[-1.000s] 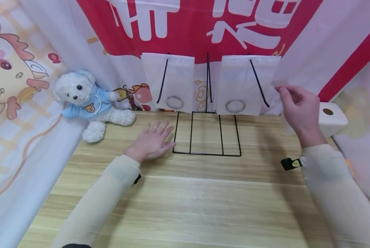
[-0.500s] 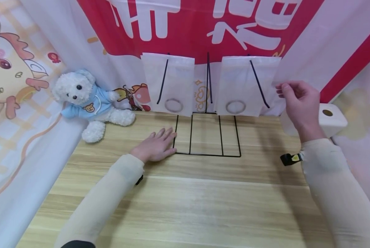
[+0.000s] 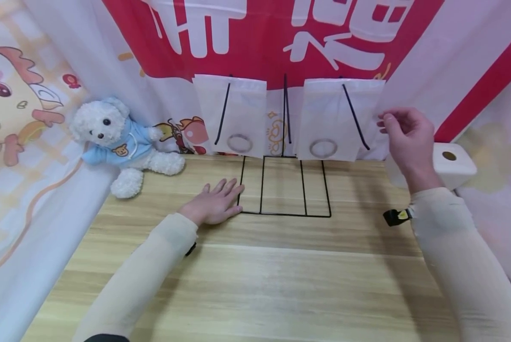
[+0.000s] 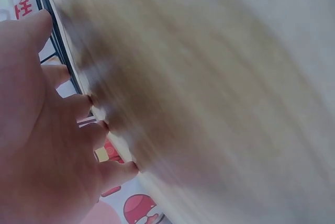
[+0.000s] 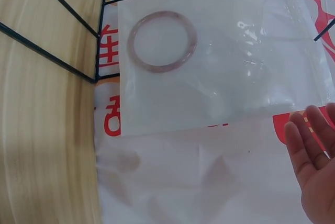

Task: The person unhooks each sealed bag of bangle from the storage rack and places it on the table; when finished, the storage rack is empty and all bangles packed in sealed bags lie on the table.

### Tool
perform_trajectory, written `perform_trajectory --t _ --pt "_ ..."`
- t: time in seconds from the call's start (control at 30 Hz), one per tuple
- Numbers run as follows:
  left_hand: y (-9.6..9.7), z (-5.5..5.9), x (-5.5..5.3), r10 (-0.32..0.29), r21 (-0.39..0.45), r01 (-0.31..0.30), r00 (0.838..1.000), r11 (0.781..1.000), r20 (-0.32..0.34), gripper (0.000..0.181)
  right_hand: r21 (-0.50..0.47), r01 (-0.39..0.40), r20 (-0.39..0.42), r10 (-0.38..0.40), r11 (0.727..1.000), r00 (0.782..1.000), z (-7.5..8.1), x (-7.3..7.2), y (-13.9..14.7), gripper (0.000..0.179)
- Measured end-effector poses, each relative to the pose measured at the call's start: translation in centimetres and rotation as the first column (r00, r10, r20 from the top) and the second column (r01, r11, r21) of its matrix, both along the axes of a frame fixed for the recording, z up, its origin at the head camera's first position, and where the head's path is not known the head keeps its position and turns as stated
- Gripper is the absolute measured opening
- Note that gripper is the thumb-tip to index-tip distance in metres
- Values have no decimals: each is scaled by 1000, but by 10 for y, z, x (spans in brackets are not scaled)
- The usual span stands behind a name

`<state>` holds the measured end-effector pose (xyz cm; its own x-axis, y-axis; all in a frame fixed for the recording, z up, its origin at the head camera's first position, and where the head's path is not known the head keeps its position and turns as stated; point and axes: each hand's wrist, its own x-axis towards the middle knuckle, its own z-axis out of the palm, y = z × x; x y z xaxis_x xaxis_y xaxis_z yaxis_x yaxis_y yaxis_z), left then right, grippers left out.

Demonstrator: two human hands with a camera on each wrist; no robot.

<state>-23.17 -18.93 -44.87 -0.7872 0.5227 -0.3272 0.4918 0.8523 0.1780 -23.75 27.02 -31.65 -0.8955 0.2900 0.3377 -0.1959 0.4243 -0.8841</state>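
A black wire display rack [image 3: 286,114] stands at the back of the table, its flat base [image 3: 283,215] reaching forward. From its hooks hang two translucent white bags, a left bag [image 3: 248,107] and a right bag [image 3: 323,114]. Through the right bag shows a pale pinkish bangle [image 5: 194,41]; a similar ring shows low in the left one. My left hand [image 3: 212,205] lies palm down, fingers spread, fingertips at the left edge of the rack's base. Beside the right bag, my right hand [image 3: 411,140] is raised with loosely bent fingers, holding nothing; its fingertips are near the bag's edge.
A white plush dog [image 3: 163,161] in a blue hoodie sits at the back left. Behind my right hand stands a white box [image 3: 458,166] with a round hole. Printed cloth [image 3: 473,42] closes off the back and sides of the wooden table [image 3: 281,285].
My left hand has shifted slightly right and toward me, up against the rack's base. My right hand has risen a little, and its fingers have loosened. The bags hang as before.
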Motion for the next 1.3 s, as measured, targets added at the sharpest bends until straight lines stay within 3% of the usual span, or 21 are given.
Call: perform_trajectory --t 0.27,0.53,0.83,1.13,1.3 --pt "-1 0 0 1 1 -1 1000 1000 5 74 -23 6 29 -5 1000 1000 10 -8 2 35" --pt "0 3 0 4 -9 -4 1000 1000 16 75 -127 -13 72 22 992 997 26 -27 6 34" --pt "1 3 1 10 -13 -10 1000 1000 25 75 -138 -10 61 18 990 998 26 -40 6 32" --pt "2 0 0 13 -18 -12 1000 1000 25 75 -163 10 122 10 987 992 27 -42 2 47" --pt "1 -2 -1 19 -26 -18 1000 999 23 76 -186 23 118 -1 982 993 27 -44 -1 45"
